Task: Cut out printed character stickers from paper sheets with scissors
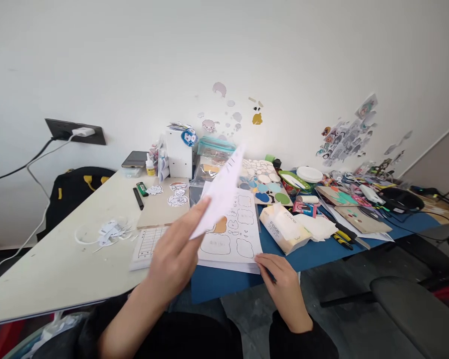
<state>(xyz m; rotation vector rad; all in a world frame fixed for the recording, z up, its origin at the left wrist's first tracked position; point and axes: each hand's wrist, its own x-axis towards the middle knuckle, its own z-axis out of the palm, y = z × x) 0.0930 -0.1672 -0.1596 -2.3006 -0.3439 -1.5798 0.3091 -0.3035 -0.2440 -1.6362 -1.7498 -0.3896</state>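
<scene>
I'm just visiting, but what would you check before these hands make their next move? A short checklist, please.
1. Left hand has hold of the raised paper: ok, it is gripped near its lower end.
2. Right hand is at the printed sheet: ok, fingertips at its near right corner.
3. Right hand's grip: cannot tell whether it pinches the corner or only rests there.
4. Printed sheet in full view: not ok, the raised paper hides part of it.
5. Yellow-and-black tools away from both hands: ok, they lie beyond the tissue pack, to the right.
6. Everything printed on the raised paper: cannot tell, it is steeply angled.
</scene>
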